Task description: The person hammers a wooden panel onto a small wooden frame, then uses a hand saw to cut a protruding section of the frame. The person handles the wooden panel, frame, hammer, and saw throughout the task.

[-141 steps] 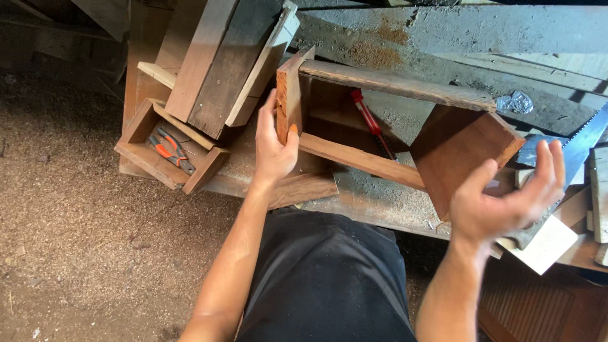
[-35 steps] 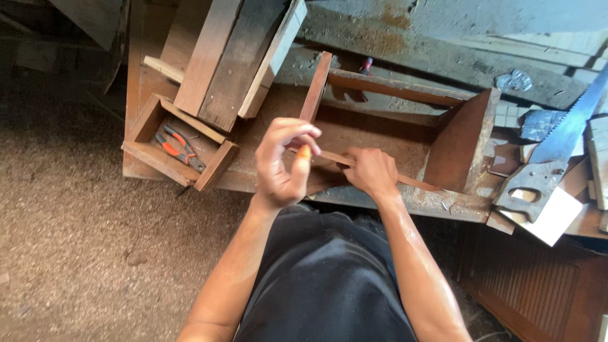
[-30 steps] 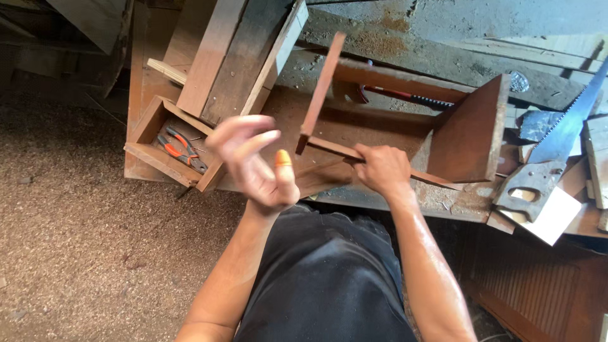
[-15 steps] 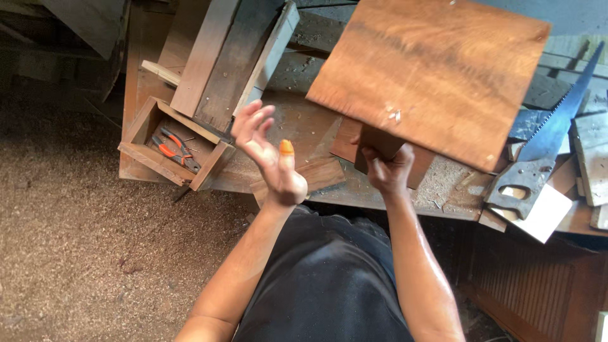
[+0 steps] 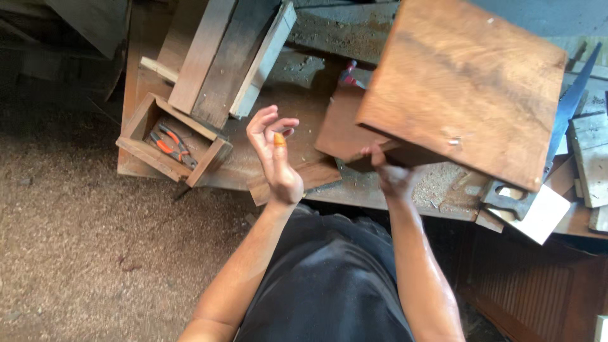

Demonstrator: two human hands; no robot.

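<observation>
The right hand (image 5: 391, 177) grips the near edge of a brown wooden box (image 5: 462, 88), tipped up so its flat bottom faces the camera above the sawdust-strewn desk (image 5: 437, 190); the work looks mid-way, with the box assembled and being turned over. Left of the box, the left hand (image 5: 275, 158) hovers open and empty, fingers loosely curled, and further left sits a small open wooden tray (image 5: 171, 142) with orange-handled pliers (image 5: 170, 143). No labels or signs are legible.

One head-worn camera looks steeply down from close above the person's torso, facing twelve o'clock across a workbench (image 5: 443, 196); floor (image 5: 63, 253) fills nine o'clock.
</observation>
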